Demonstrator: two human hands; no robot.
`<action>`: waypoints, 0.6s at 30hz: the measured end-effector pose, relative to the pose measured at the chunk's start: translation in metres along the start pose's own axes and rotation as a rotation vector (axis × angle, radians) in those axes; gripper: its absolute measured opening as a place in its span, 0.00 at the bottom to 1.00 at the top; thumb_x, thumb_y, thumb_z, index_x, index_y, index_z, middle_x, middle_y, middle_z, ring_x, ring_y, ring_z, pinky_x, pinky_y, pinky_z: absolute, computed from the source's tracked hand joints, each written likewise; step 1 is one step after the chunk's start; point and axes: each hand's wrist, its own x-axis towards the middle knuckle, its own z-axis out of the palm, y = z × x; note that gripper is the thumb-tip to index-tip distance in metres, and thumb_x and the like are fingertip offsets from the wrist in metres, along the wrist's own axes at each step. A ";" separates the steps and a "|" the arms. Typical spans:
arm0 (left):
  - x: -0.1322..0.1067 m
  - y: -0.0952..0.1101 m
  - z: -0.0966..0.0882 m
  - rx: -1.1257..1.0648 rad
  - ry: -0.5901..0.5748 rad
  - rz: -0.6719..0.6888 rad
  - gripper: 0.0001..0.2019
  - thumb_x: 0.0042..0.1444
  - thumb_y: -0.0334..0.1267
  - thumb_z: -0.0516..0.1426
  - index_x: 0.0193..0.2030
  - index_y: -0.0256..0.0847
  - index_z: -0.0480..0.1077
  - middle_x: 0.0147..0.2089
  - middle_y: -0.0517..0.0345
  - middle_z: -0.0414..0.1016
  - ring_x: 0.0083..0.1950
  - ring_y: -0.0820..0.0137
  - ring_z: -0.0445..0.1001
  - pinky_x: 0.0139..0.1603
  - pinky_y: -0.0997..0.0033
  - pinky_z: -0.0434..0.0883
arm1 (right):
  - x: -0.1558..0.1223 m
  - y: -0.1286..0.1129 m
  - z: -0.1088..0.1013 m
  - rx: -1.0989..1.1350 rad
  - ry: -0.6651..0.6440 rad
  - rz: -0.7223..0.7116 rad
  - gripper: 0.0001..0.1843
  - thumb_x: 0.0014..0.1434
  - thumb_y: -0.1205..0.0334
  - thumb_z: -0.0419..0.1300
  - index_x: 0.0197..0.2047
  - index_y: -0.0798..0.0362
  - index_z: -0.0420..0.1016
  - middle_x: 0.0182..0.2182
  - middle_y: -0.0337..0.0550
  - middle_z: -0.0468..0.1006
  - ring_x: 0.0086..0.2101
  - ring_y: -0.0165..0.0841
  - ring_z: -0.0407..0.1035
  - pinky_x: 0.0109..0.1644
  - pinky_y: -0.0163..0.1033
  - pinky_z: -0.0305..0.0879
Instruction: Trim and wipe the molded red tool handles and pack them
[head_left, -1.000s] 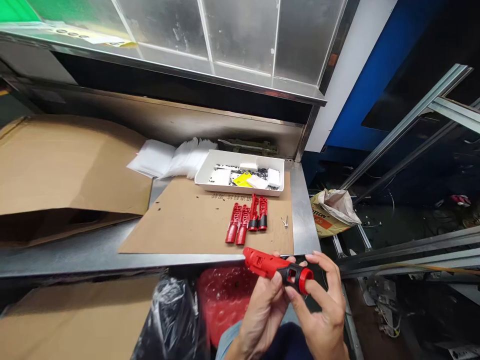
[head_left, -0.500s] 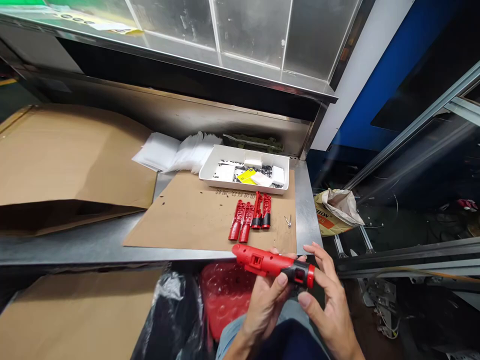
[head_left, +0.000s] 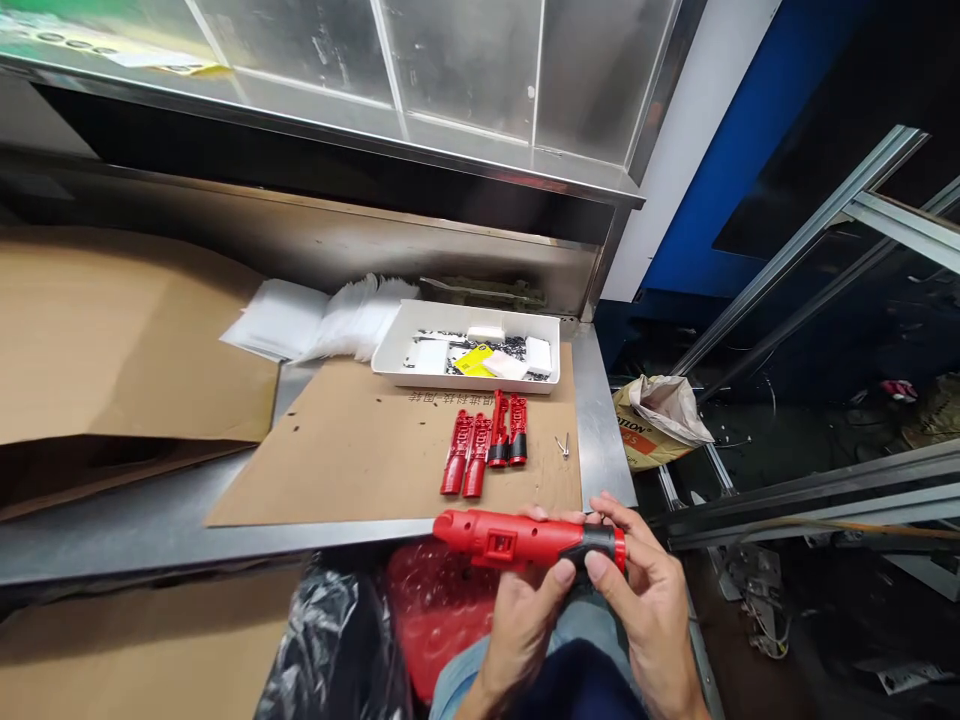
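Observation:
A red tubular plastic housing (head_left: 517, 538) with a black section near its right end is held level in front of the table's edge. My left hand (head_left: 525, 610) grips it from below, its thumb against the lower side. On the black section at the right end, my right hand (head_left: 649, 590) is closed, thumb in front and fingers behind. Several red housing halves (head_left: 466, 455) lie side by side on the cardboard sheet (head_left: 352, 450), some with black parts. A small metal tool, perhaps tweezers (head_left: 562, 446), lies to their right.
A white tray (head_left: 465, 380) of small black parts, white blocks and a yellow card stands behind the halves. White sheets (head_left: 277, 315) are stacked to its left, beside a large cardboard box (head_left: 135, 330). A paper sack (head_left: 660, 415) stands right of the table; a black plastic bag (head_left: 337, 630) hangs below.
My right hand has closed on the black end of the housing, where its fingers were apart before. The view has shifted slightly, and the housing appears more level.

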 end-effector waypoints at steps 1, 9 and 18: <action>0.000 -0.001 0.000 0.010 -0.001 0.019 0.23 0.50 0.40 0.68 0.51 0.47 0.64 0.51 0.50 0.79 0.55 0.57 0.76 0.57 0.58 0.73 | -0.001 0.002 0.000 0.010 0.019 0.005 0.13 0.56 0.51 0.65 0.42 0.45 0.84 0.56 0.50 0.74 0.57 0.47 0.67 0.64 0.54 0.59; 0.003 -0.011 0.003 0.046 0.056 0.151 0.21 0.50 0.38 0.68 0.49 0.46 0.67 0.48 0.54 0.79 0.53 0.59 0.77 0.60 0.57 0.71 | -0.006 0.001 0.011 0.297 0.091 0.102 0.10 0.56 0.54 0.67 0.40 0.48 0.82 0.49 0.44 0.67 0.52 0.38 0.68 0.55 0.37 0.69; 0.004 -0.010 0.004 0.033 0.095 0.116 0.21 0.47 0.40 0.69 0.48 0.45 0.70 0.47 0.53 0.80 0.53 0.56 0.77 0.60 0.53 0.71 | -0.004 -0.001 0.013 0.426 0.008 0.141 0.12 0.57 0.54 0.65 0.44 0.47 0.81 0.49 0.43 0.68 0.54 0.39 0.66 0.61 0.41 0.65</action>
